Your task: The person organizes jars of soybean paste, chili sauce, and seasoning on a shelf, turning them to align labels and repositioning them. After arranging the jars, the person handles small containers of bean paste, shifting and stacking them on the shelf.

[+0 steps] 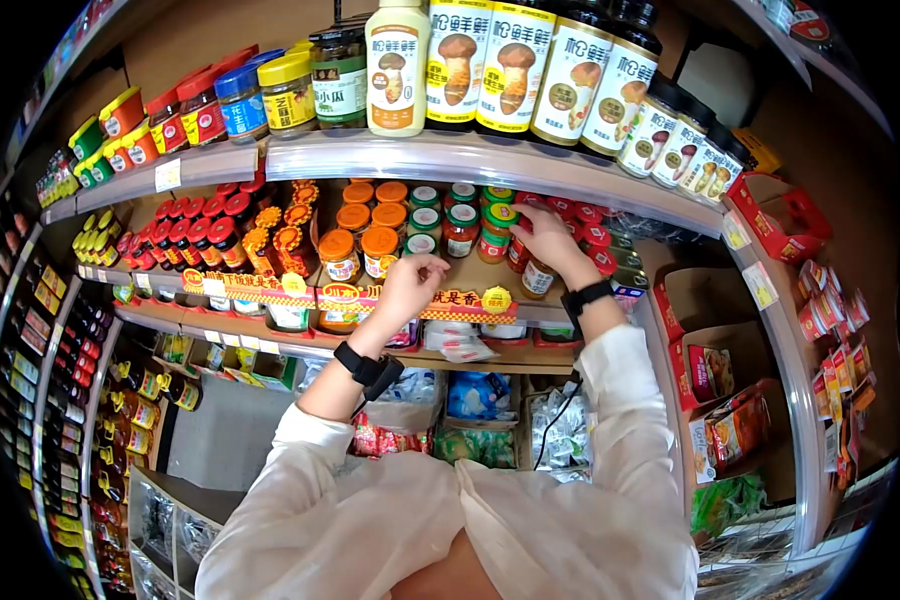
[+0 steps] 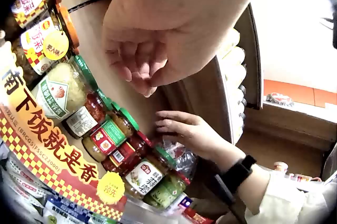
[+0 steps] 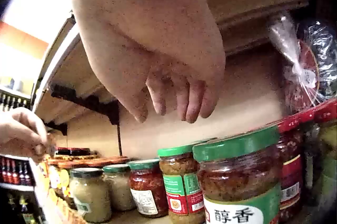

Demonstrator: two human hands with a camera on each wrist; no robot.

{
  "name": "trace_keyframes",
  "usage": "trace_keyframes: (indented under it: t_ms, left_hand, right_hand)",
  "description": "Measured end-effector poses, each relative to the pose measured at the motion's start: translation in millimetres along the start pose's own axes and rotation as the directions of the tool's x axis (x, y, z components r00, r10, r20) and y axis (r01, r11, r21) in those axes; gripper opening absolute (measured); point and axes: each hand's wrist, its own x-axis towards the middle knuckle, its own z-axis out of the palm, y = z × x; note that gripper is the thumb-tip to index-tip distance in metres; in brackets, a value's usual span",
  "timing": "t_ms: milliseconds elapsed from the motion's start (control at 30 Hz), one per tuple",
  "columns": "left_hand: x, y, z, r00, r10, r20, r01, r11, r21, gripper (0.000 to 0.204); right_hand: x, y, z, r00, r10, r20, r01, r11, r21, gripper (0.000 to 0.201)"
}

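Observation:
My left hand (image 1: 413,288) hovers in front of the middle shelf, its fingers loosely curled with nothing in them. Close by are orange-lidded jars (image 1: 379,243) and green-lidded jars (image 1: 461,228). Farther right, my right hand (image 1: 555,243) reaches in over the jars with its fingers hanging down. In the right wrist view those fingers (image 3: 182,100) hold nothing and hang above a green-lidded jar (image 3: 237,166) with a white and green label. A jar with a yellow-green lid (image 1: 501,215) stands just left of the right hand, and a labelled jar (image 1: 538,279) sits beneath its wrist.
Overhead, a shelf edge (image 1: 400,157) carries tall bottles (image 1: 515,65) and a squeeze bottle (image 1: 397,70). A promotional strip (image 1: 410,300) lines the middle shelf's front. Red-lidded jars (image 1: 202,232) stand left, cardboard boxes (image 1: 735,440) right, and packaged goods (image 1: 480,397) below.

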Motion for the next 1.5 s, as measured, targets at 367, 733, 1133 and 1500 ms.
trace_keyframes:
  t_ms: [367, 733, 1133, 1500]
  left_hand:
    - [-28.1, -36.0, -20.4, 0.990, -0.111, 0.082, 0.118, 0.989, -0.084, 0.017]
    - [-37.3, -43.5, -27.0, 0.981, -0.160, 0.111, 0.175, 0.975, -0.134, 0.017]
    - [-43.9, -69.4, 0.8, 0.948, -0.301, 0.104, 0.316, 0.841, -0.439, 0.022]
    - [-13.0, -22.4, 37.2, 0.879, -0.219, 0.424, 0.466, 0.200, -0.862, 0.052]
  right_hand:
    - [64.6, -6.8, 40.6, 0.949, 0.167, 0.267, -0.033, 0.896, -0.443, 0.064]
    - [73.4, -37.3, 71.6, 0.965, -0.086, 0.246, 0.160, 0.940, -0.300, 0.047]
    - [77.8, -49.8, 54.1, 0.880, -0.126, 0.458, 0.214, 0.966, -0.145, 0.042]
    - [36.8, -72.3, -49.5, 0.696, -0.302, 0.652, 0.127, 0.945, 0.302, 0.048]
